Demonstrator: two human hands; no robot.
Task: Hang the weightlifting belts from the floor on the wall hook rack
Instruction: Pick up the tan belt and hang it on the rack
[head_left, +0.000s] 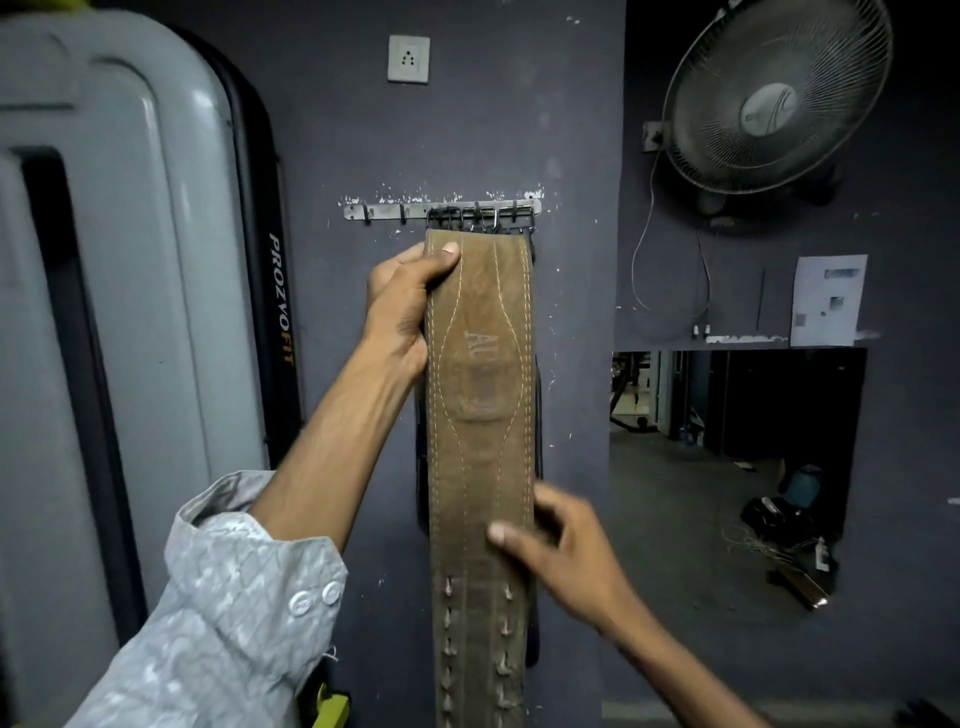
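A long brown leather weightlifting belt (480, 426) with pale stitching hangs straight down in front of the dark wall. Its top end sits just below the metal hook rack (395, 210). My left hand (402, 306) grips the belt's upper left edge, thumb over the front. My right hand (561, 551) holds the belt lower down at its right edge, thumb on the front and fingers behind; it is blurred. Several buckles (480, 218) hang on the rack's right hooks, and dark belts (537, 415) show behind the brown one. The two left hooks are bare.
A grey gym machine (130, 312) stands close on the left. A wall fan (774, 98) with dangling wires is mounted upper right. A socket (409, 58) sits above the rack. A wall opening (727, 467) at the right shows a floor with clutter.
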